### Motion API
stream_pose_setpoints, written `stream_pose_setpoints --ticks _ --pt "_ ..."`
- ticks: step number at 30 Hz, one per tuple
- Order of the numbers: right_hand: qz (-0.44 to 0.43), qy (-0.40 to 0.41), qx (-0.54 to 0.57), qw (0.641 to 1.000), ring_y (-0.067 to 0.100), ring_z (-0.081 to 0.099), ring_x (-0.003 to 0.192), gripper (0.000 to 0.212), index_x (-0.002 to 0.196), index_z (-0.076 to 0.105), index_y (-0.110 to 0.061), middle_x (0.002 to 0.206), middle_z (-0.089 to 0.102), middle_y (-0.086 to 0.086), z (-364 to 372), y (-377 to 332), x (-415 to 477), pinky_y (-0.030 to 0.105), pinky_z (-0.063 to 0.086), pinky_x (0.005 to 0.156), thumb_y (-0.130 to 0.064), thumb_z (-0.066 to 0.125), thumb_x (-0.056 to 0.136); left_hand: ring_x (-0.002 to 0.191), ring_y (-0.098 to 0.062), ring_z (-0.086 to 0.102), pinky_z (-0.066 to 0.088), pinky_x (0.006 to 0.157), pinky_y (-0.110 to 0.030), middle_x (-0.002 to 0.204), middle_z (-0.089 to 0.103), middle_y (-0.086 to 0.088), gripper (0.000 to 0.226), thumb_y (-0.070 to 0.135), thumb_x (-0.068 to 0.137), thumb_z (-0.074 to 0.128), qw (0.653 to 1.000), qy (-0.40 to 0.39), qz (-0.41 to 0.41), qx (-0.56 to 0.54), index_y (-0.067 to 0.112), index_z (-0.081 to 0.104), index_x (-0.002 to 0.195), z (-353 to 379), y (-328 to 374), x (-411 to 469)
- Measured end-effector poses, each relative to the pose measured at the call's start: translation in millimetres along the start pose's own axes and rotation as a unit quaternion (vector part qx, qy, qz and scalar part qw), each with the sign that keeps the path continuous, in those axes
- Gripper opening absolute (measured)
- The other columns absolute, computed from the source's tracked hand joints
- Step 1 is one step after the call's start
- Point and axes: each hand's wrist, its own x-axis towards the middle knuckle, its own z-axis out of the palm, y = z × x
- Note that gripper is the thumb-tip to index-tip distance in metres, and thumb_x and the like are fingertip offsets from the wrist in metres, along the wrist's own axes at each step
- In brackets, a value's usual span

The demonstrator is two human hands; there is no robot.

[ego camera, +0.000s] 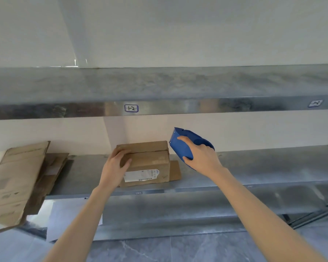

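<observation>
A small brown cardboard box (150,159) with a white shipping label on its front sits on the middle metal shelf (254,167). One flap lies open flat at its right side. My left hand (116,165) grips the box's left top corner, fingers curled over the edge. My right hand (201,156) holds a blue plastic tape dispenser (180,146) just right of the box and slightly above the shelf, its flat front end pointing toward the box top.
A stack of flattened cardboard boxes (17,182) hangs over the shelf's left end. Above runs another metal shelf (159,86) with a hand-written label (131,108) on its front lip. A lower shelf and grey tiled floor lie below. A white wall stands behind.
</observation>
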Motion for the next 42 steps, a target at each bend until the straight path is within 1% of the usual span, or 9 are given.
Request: stream_pose_setpoints --ticks 5,10,14,22,30,33,35,38,42 --pt "0.007 0.020 0.021 1.000 0.005 0.045 0.044 0.059 0.144 0.029 -0.037 0.057 0.044 -0.012 7 -3 4 0.018 0.026 0.038 -0.039 0.058 0.094 0.124 -0.019 0.051 0.041 0.097 -0.031 0.134 0.054 0.005 0.026 0.023 0.094 0.064 0.999 -0.029 0.021 -0.016 0.018 0.066 0.120 -3 -9 8" --pt "0.011 0.046 0.005 0.999 0.010 0.051 0.050 0.056 0.143 0.032 -0.038 0.073 0.061 -0.004 11 -4 6 0.022 0.039 0.041 -0.049 0.056 0.094 0.133 -0.012 0.046 0.034 0.105 -0.025 0.137 0.054 0.011 0.027 0.023 0.092 0.067 0.997 -0.046 0.044 -0.035 0.019 0.068 0.119 -3 -21 11" --pt "0.027 0.074 0.018 0.997 0.004 0.039 0.041 0.053 0.142 0.038 -0.035 0.061 0.053 -0.006 12 -10 8 0.020 0.030 0.037 -0.048 0.056 0.094 0.137 -0.009 0.042 0.029 0.108 -0.023 0.139 0.052 0.014 0.027 0.024 0.093 0.067 0.993 -0.083 0.063 -0.046 0.021 0.068 0.119 -1 -21 13" --pt "0.043 0.079 0.009 0.996 0.001 0.028 0.038 0.055 0.144 0.043 -0.029 0.058 0.040 -0.010 21 -19 5 0.017 0.016 0.037 -0.045 0.060 0.094 0.128 -0.008 0.050 0.038 0.097 -0.024 0.135 0.055 0.017 0.026 0.027 0.090 0.070 0.997 -0.017 0.013 -0.073 0.023 0.071 0.116 5 -18 4" --pt "0.021 0.054 -0.003 0.998 0.002 0.029 0.042 0.068 0.147 0.038 -0.031 0.063 0.042 -0.010 14 -23 7 0.019 0.019 0.039 -0.061 0.058 0.089 0.124 -0.007 0.053 0.045 0.094 -0.031 0.135 0.055 0.021 0.026 0.036 0.089 0.070 0.997 -0.011 -0.010 -0.072 0.031 0.070 0.114 3 -16 3" --pt "0.027 0.037 -0.002 0.999 0.003 0.033 0.043 0.078 0.147 0.034 -0.035 0.060 0.040 -0.009 15 -28 7 0.021 0.024 0.040 -0.069 0.060 0.082 0.125 -0.006 0.052 0.039 0.095 -0.026 0.133 0.057 0.021 0.024 0.027 0.088 0.071 0.996 -0.025 -0.006 -0.086 0.032 0.071 0.112 -2 -18 7" --pt "0.032 0.029 -0.019 0.999 0.003 0.033 0.043 0.078 0.147 0.033 -0.036 0.060 0.039 -0.010 16 -30 7 0.020 0.022 0.039 -0.067 0.063 0.082 0.126 -0.005 0.051 0.037 0.098 -0.022 0.132 0.058 0.020 0.028 0.017 0.090 0.068 0.994 -0.047 0.005 -0.094 0.031 0.072 0.113 -7 -22 11" --pt "0.034 0.023 -0.031 0.999 0.002 0.031 0.041 0.074 0.147 0.035 -0.034 0.056 0.031 -0.013 17 -30 7 0.018 0.017 0.039 -0.059 0.067 0.084 0.125 -0.001 0.049 0.042 0.100 -0.026 0.134 0.057 0.020 0.031 0.015 0.092 0.066 0.994 -0.062 0.026 -0.088 0.030 0.071 0.118 -13 -26 13" --pt "0.023 0.025 -0.026 0.999 0.009 0.043 0.047 0.071 0.147 0.033 -0.036 0.066 0.051 -0.007 16 -28 9 0.019 0.022 0.039 -0.053 0.067 0.087 0.125 0.003 0.047 0.040 0.106 -0.026 0.132 0.060 0.014 0.030 0.011 0.090 0.069 0.991 -0.016 0.028 -0.129 0.022 0.072 0.118 -7 -26 7"
